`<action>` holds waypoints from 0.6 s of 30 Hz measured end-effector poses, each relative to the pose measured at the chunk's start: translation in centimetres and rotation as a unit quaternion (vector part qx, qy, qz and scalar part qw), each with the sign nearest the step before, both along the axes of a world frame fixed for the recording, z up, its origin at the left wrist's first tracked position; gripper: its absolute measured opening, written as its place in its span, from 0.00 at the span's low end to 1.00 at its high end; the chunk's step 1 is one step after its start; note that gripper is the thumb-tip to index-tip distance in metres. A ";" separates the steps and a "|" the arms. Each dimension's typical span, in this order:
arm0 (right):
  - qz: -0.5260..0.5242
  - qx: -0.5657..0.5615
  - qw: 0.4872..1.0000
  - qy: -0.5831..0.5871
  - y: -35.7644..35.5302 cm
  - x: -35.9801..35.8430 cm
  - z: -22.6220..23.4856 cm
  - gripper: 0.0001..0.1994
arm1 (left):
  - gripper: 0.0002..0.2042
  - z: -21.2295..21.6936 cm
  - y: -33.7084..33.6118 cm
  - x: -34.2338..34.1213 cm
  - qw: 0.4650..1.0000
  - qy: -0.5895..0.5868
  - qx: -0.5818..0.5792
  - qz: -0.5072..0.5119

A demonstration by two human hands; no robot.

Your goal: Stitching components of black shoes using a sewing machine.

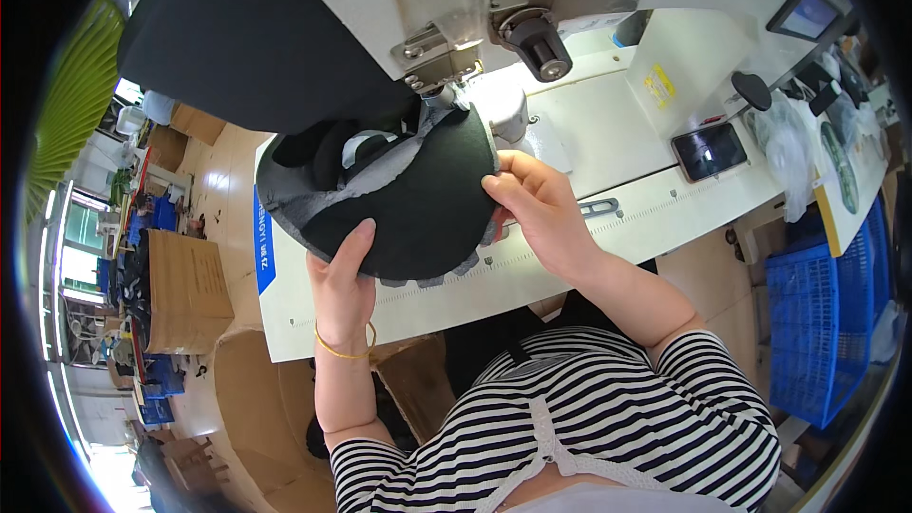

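A curved black fabric piece with a grey inner side and a notched lower edge is stretched between my hands. My left hand grips its lower left edge, thumb on top and the other fingers underneath. Its right edge is pinched between the thumb and fingers of my right hand. The piece's upper edge reaches the lit stitching area of a white sewing machine; the exact contact there is too small to tell. Behind the piece, a large black panel fills the upper left and hides part of the machine.
The white machine table has a ruler scale along its front edge. A phone lies on its right side, near a clear plastic bag. Blue crates stand at right. Cardboard boxes stand left, with an opened one below the table.
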State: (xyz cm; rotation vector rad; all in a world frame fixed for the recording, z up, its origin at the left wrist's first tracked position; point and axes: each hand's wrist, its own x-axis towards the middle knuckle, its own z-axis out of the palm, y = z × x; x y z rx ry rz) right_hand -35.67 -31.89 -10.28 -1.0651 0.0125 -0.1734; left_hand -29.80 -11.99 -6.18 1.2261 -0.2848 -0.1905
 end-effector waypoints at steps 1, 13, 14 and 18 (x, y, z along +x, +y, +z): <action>-0.008 0.001 1.000 0.002 0.0 0.0 0.0 0.12 | 0.18 0.0 -0.1 0.0 1.000 -0.011 -0.015 0.000; -0.003 0.000 1.000 -0.010 0.5 0.6 -0.2 0.12 | 0.22 -0.5 0.8 1.3 0.999 -0.010 0.009 -0.039; -0.008 -0.004 1.000 -0.013 0.5 0.8 -0.2 0.12 | 0.22 -0.4 0.8 1.3 0.999 -0.007 0.008 -0.034; -0.009 0.011 1.000 -0.008 0.6 0.3 -0.2 0.12 | 0.20 -0.6 0.6 0.8 0.999 -0.018 0.005 -0.039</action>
